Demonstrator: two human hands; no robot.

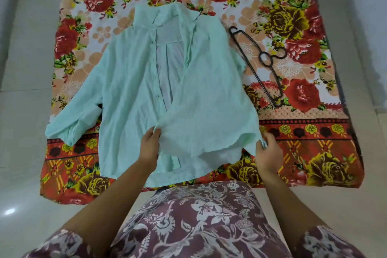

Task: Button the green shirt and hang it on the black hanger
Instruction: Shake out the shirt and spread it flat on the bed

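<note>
A maroon garment (201, 222) printed with white and grey flowers and leaves is worn, and short sleeves of the same print (seen only at the lower corners) are visible. Both forearms are left bare below them.

1 green shirt (134, 81), 1 black hanger (254, 64), 1 floral sheet (293, 128); 2 hands: left hand (149, 145), right hand (269, 151)
</note>
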